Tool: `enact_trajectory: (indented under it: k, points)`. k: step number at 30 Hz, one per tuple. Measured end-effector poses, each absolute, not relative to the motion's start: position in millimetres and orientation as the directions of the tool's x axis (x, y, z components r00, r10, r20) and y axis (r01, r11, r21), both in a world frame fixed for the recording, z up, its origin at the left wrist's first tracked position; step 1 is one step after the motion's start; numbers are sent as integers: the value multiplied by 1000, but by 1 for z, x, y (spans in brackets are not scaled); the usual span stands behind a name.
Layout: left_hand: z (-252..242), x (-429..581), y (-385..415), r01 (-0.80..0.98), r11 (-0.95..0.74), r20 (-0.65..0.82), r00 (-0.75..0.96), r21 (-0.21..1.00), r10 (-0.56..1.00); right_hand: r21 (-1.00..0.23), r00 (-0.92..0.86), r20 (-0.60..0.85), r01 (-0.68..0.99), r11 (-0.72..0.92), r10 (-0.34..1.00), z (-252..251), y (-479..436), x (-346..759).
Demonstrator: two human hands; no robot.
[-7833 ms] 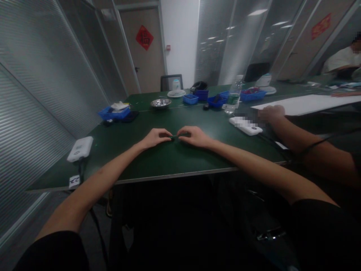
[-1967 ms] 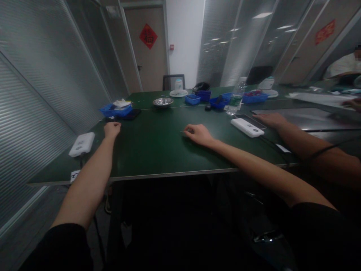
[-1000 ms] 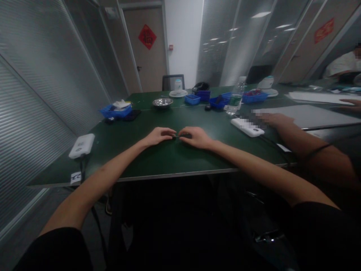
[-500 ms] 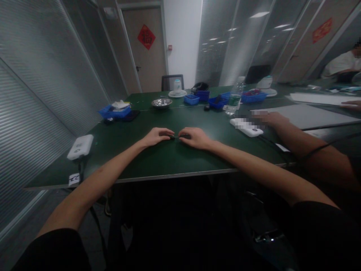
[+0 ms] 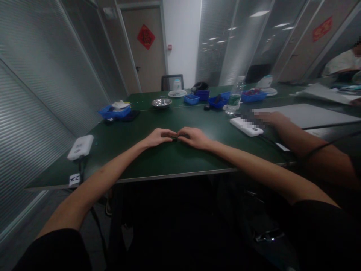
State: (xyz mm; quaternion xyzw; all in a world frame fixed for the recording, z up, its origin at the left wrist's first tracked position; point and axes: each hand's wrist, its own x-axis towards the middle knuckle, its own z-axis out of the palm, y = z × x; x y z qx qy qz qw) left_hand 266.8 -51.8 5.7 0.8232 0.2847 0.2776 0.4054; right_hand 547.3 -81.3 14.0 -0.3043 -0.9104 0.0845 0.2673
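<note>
My left hand (image 5: 158, 136) and my right hand (image 5: 194, 137) rest on the green table (image 5: 169, 158), fingertips meeting at its middle. Both hands are pinched shut on a small dark part (image 5: 175, 138) held between them; it is too small and dim to name. My forearms stretch out from the near edge of the table.
A white device (image 5: 80, 147) lies at the left edge. A blue bin (image 5: 114, 111), a metal bowl (image 5: 161, 102), more blue bins (image 5: 191, 99) and a water bottle (image 5: 233, 98) stand further back. A co-worker's arm (image 5: 299, 139) reaches a white box (image 5: 246, 127) on the right.
Two seconds ago my left hand was out by the blue bin on the left; it came back to meet my right hand. In the last half second the fingertips closed together.
</note>
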Motion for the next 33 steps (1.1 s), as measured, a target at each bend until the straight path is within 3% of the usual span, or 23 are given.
enact_trajectory:
  k: [7,18,27,33]
  points:
    - [4,265,-49,297,-544,254,646,785,719,-350,-589,459,568,745,665,18,-85,549]
    - [4,262,-48,303,-516,255,607,801,753,-343,-602,444,570,747,664,20,-88,549]
    - [6,271,-56,246,-603,308,680,759,665,-325,-690,425,487,810,586,17,-86,548]
    - [7,270,-54,321,-601,261,682,732,683,-324,-620,451,557,765,642,15,-82,548]
